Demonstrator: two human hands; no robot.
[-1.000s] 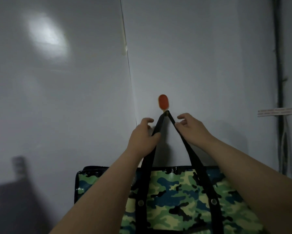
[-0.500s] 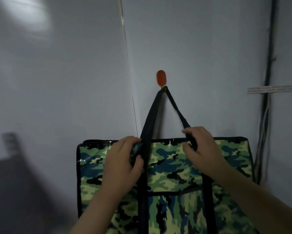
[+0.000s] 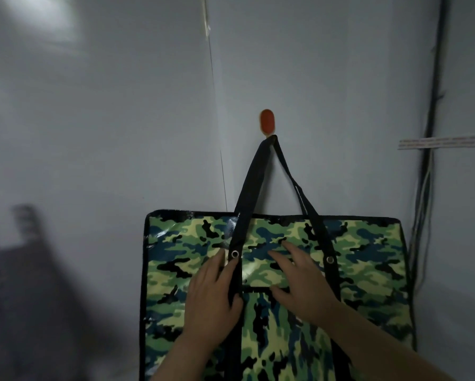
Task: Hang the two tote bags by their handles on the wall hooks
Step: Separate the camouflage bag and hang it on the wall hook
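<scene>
No text can be read anywhere. A pale paper strip (image 3: 438,142) stuck on the wall (image 3: 340,78) at the far right, beside the dark cables (image 3: 425,166), carries lines of small reddish print, but it is too blurred to make out. The camouflage tote bag (image 3: 368,270) shows no legible label or brand.

Two bare hands and forearms, nothing worn.

Left hand (image 3: 211,295) and right hand (image 3: 302,287) both uncovered: no gloves, no rings, no watch or band visible at either wrist. Forearms bare all the way to the bottom edge of the frame, no sleeve cuff in view. Fingers (image 3: 283,254) look plain; nails too blurred and dim to describe. Lighting is low, fine detail soft, no markings made out.
</scene>
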